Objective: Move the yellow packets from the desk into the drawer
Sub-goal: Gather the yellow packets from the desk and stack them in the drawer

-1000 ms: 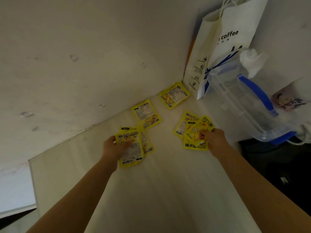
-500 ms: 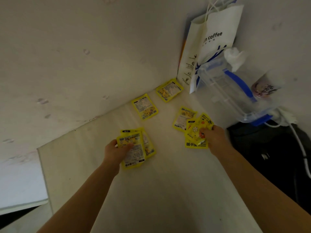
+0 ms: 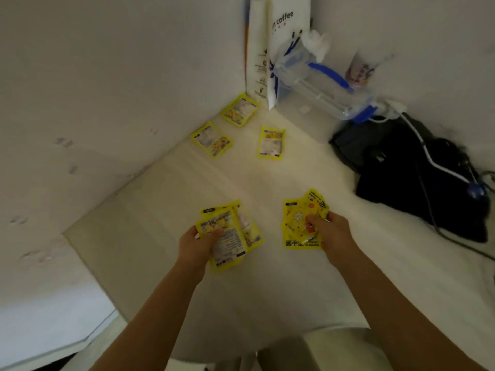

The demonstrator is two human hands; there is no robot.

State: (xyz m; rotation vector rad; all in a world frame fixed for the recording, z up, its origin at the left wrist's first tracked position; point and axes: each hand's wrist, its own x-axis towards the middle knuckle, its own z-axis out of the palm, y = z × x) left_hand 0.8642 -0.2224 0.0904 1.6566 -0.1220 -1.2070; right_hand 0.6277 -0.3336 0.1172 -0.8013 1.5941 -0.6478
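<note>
The left hand [image 3: 197,243] grips a fan of flat yellow foil packets [image 3: 230,234], thumb on top. The right hand [image 3: 330,232] pinches its own bunch of yellow packets [image 3: 302,223]. Both bunches are held over the pale cream desk top [image 3: 267,290], on the person's side of the white paper coffee bag [image 3: 270,49] that stands in the far corner.

Three loose yellow packets [image 3: 271,142] lie flat on the desk near that bag, one almost touching its foot.

To do this step well, the person should probably squeeze each fan tight so that no packet slips out, then carry them to the drawer.

No drawer can be seen. The exact number of packets in each hand is hard to tell, because they overlap. The bag's top is cut off.
</note>
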